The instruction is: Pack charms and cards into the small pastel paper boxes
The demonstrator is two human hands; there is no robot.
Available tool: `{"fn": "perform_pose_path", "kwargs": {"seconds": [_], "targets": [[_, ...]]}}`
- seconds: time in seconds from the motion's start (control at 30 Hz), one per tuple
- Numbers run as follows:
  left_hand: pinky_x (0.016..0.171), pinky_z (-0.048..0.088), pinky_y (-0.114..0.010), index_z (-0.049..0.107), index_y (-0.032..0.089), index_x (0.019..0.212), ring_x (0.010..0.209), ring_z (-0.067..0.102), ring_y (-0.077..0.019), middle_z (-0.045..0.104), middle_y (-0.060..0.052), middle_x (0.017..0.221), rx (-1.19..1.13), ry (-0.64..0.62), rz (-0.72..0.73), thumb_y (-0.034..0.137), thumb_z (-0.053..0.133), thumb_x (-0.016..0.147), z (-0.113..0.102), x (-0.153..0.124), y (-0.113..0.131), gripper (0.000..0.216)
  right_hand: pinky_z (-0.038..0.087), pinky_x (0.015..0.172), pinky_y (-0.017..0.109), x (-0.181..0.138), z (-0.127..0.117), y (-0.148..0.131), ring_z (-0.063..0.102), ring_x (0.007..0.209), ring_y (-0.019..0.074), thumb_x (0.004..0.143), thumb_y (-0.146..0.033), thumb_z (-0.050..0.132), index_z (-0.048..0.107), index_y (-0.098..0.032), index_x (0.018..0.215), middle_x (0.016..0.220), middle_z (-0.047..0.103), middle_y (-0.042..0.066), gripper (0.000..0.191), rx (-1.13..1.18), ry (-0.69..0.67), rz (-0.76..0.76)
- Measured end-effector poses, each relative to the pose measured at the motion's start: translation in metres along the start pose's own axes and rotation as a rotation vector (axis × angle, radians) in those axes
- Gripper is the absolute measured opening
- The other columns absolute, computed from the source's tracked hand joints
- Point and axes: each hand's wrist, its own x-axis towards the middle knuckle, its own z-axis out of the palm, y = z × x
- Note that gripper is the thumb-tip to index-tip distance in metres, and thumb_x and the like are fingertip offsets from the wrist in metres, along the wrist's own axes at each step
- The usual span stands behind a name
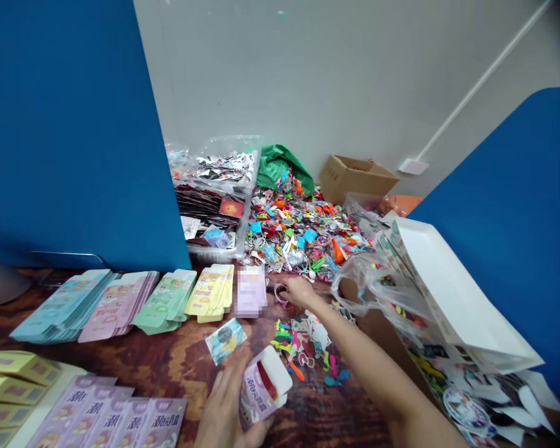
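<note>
A lilac card box (264,386) is gripped by the left hand (226,407); a small cord loop (280,295) is touched by the right hand (298,291), its grip unclear.

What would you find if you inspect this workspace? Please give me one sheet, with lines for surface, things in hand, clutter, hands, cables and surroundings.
Surface: dark wood-grain table.
Things in hand: open lilac printed carton; small loop, material unclear.
Clutter: heap of colourful small plastic trinkets; rows of flat printed card blanks; clear plastic bin.
Hands: left hand grips the carton; right hand is at the loop.
Cables: nothing seen.
Surroundings: blue partition panel; white wall; cardboard box; green bag.
</note>
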Motion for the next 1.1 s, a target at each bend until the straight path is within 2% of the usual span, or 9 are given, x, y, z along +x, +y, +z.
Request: {"fn": "perform_pose_path", "kwargs": {"seconds": [0.2, 0.3, 0.37, 0.47, 0.6, 0.73, 0.83, 0.97, 1.1], "targets": [[0.102, 0.049, -0.043, 0.031, 0.020, 0.144, 0.127, 0.052, -0.0291, 0.050, -0.012, 0.142, -0.032, -0.001, -0.015, 0.020, 0.067, 0.068, -0.007, 0.003, 0.001, 0.084, 0.039, 0.071, 0.025, -0.007, -0.035, -0.003, 0.059, 0.084, 0.0183, 0.083, -0.021, 0.057, 0.070, -0.017, 0.080, 0.089, 0.066, 0.008, 0.013, -0.026, 0.034, -0.069], [0.101, 0.050, -0.046, 0.037, 0.021, 0.140, 0.125, 0.054, -0.0305, 0.054, -0.013, 0.138, -0.064, 0.002, -0.077, 0.022, 0.070, 0.067, -0.009, 0.009, 0.005, 0.081, 0.037, 0.064, 0.023, -0.019, -0.066, -0.008, 0.055, 0.071, 0.0142, 0.086, -0.027, 0.055, 0.065, -0.017, 0.075, 0.075, 0.063, 0.002, 0.018, 0.025, 0.025, -0.114], [0.101, 0.050, -0.047, 0.040, 0.021, 0.139, 0.123, 0.055, -0.0308, 0.055, -0.013, 0.137, -0.097, 0.000, -0.121, 0.024, 0.072, 0.066, -0.008, 0.012, 0.008, 0.079, 0.036, 0.057, 0.022, -0.029, -0.082, -0.015, 0.053, 0.062, 0.0121, 0.089, -0.033, 0.050, 0.062, -0.017, 0.078, 0.066, 0.060, -0.001, 0.022, 0.071, 0.007, -0.128], [0.100, 0.050, -0.047, 0.045, 0.019, 0.135, 0.119, 0.058, -0.0298, 0.059, -0.013, 0.131, -0.145, -0.009, -0.205, 0.030, 0.072, 0.068, -0.007, 0.016, 0.009, 0.073, 0.040, 0.057, 0.021, -0.046, -0.090, -0.033, 0.056, 0.062, 0.0116, 0.089, -0.034, 0.051, 0.057, -0.018, 0.099, 0.072, 0.063, -0.002, 0.020, 0.292, -0.006, -0.180], [0.096, 0.051, -0.048, 0.050, 0.014, 0.127, 0.112, 0.062, -0.0301, 0.064, -0.015, 0.121, -0.182, -0.003, -0.333, 0.034, 0.073, 0.068, -0.008, 0.020, 0.007, 0.067, 0.043, 0.056, 0.021, -0.066, -0.075, -0.070, 0.057, 0.062, 0.0104, 0.088, -0.031, 0.056, 0.051, -0.021, 0.116, 0.081, 0.063, -0.002, 0.030, 0.623, -0.012, -0.259], [0.096, 0.050, -0.048, 0.050, 0.013, 0.128, 0.112, 0.062, -0.0302, 0.064, -0.015, 0.120, -0.207, 0.039, -0.377, 0.036, 0.073, 0.067, -0.013, 0.020, 0.006, 0.069, 0.047, 0.059, 0.021, -0.084, -0.041, -0.106, 0.060, 0.067, 0.0105, 0.091, -0.027, 0.053, 0.058, -0.019, 0.103, 0.083, 0.064, 0.000, 0.015, 0.754, -0.019, -0.304], [0.091, 0.053, -0.046, 0.051, 0.016, 0.126, 0.108, 0.064, -0.0298, 0.067, -0.013, 0.116, -0.214, 0.065, -0.395, 0.037, 0.072, 0.068, -0.017, 0.020, 0.005, 0.065, 0.050, 0.068, 0.025, -0.095, -0.017, -0.120, 0.062, 0.076, 0.0136, 0.092, -0.020, 0.054, 0.063, -0.018, 0.093, 0.085, 0.066, 0.003, 0.010, 0.565, 0.062, -0.441], [0.091, 0.053, -0.045, 0.051, 0.017, 0.125, 0.107, 0.064, -0.0284, 0.066, -0.011, 0.115, -0.201, 0.103, -0.404, 0.038, 0.071, 0.070, -0.019, 0.018, 0.002, 0.062, 0.052, 0.080, 0.029, -0.109, -0.003, -0.123, 0.061, 0.093, 0.0180, 0.093, -0.015, 0.050, 0.064, -0.015, 0.099, 0.101, 0.063, 0.011, 0.016, 0.252, 0.291, -0.620], [0.093, 0.052, -0.048, 0.049, 0.016, 0.126, 0.109, 0.063, -0.0293, 0.064, -0.013, 0.117, -0.149, 0.166, -0.397, 0.036, 0.069, 0.072, -0.019, 0.017, -0.001, 0.061, 0.053, 0.083, 0.034, -0.117, 0.001, -0.122, 0.059, 0.094, 0.0206, 0.092, -0.018, 0.053, 0.066, -0.018, 0.095, 0.096, 0.067, 0.009, 0.013, 0.059, 0.341, -0.703]]}}
